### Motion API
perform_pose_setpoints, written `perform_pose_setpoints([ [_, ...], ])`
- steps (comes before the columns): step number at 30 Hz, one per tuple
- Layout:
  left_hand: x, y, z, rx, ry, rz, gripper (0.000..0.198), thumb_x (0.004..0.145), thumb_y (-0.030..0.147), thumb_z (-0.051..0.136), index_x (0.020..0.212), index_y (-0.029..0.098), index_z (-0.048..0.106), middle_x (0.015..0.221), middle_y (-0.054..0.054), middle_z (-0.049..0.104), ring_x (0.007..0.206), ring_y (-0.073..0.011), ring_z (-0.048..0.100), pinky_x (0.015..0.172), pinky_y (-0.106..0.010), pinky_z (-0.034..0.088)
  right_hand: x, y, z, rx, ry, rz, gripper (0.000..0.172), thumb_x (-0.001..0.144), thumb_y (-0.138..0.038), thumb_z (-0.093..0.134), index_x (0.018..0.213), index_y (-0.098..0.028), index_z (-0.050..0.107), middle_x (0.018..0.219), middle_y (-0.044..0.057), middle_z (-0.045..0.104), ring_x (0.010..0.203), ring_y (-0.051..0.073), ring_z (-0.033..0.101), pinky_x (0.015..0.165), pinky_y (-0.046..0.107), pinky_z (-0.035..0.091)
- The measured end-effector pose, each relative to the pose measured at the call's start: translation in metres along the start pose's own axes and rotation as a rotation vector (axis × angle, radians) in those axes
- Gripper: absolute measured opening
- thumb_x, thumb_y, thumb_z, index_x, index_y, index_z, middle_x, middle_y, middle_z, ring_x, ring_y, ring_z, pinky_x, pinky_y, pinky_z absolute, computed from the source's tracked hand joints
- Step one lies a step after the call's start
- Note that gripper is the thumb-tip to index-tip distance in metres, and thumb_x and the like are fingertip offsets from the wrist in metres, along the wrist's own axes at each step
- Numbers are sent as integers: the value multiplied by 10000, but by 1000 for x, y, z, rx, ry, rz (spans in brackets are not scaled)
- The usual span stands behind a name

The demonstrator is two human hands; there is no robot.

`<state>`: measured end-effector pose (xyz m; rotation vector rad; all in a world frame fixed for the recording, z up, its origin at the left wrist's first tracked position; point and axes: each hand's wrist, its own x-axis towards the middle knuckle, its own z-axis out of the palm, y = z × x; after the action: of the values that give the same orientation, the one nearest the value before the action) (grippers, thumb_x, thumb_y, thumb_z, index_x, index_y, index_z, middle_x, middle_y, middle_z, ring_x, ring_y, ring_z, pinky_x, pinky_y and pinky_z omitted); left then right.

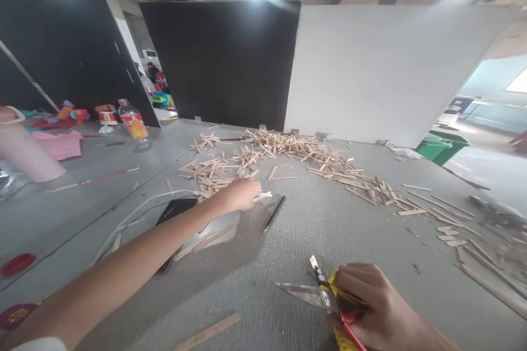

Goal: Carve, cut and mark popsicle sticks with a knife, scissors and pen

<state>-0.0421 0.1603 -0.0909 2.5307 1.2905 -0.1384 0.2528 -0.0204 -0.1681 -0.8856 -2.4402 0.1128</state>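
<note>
My left hand [246, 193] reaches forward to the near edge of a pile of wooden craft sticks [296, 145], its fingers curled closed. Pale stick ends show just past the fingertips; I cannot tell whether they are held or lie on the table. My right hand [373, 299] is wrapped around scissors [317, 296] with red and yellow handles, low at the front right. The scissor blades stand apart. Between the hands lies a black pen [274, 214]. One loose craft stick [212, 332] rests near the front edge.
A phone [179, 211] with a white cable lies beneath my left forearm. More sticks [461, 241] are scattered at the right. A drink bottle [134, 123] and a pink tumbler [28, 148] stand at the left. Black and white panels [349, 66] close off the table's back. Green bins [438, 148] stand beyond.
</note>
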Motion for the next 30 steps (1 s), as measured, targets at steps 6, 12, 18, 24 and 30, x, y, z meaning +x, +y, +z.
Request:
perform_pose_setpoints([
  [6, -14, 15, -24, 9, -29, 25, 215, 984, 365, 649, 989, 152, 673, 890, -30, 671, 707, -150, 621, 648, -290, 524, 0, 2, 2, 11, 7, -2, 275, 887, -207, 578, 745, -244, 345, 640, -52, 446, 574, 138, 339, 550, 288, 255],
  [12, -44, 36, -55, -89, 82, 131, 205, 852, 250, 587, 657, 206, 539, 648, -17, 569, 568, -144, 500, 543, -311, 281, -1, 2, 1, 9, 5, -15, 297, 889, -208, 575, 742, -248, 320, 637, -55, 415, 575, 141, 319, 549, 289, 255],
  [18, -63, 52, -67, -147, 150, 185, 303, 845, 246, 582, 643, 224, 356, 719, -3, 612, 664, -141, 581, 568, -291, 313, 0, 1, 0, 0, 10, -18, 293, 926, -251, 577, 740, -246, 351, 635, -49, 447, 567, 139, 340, 540, 291, 263],
  [24, -63, 50, -65, -133, 194, 180, 321, 847, 229, 581, 642, 232, 334, 659, 2, 540, 652, -153, 554, 577, -308, 298, -2, 1, 1, 11, -2, -4, 289, 910, -242, 586, 739, -244, 354, 640, -48, 446, 575, 141, 330, 544, 293, 263],
  [30, -53, 36, -61, -80, 273, 120, 272, 861, 186, 557, 621, 231, 437, 562, 13, 431, 540, -154, 393, 577, -348, 226, -2, 2, 1, 17, -12, 5, 283, 893, -199, 576, 743, -246, 341, 644, -46, 434, 577, 142, 331, 545, 294, 259],
])
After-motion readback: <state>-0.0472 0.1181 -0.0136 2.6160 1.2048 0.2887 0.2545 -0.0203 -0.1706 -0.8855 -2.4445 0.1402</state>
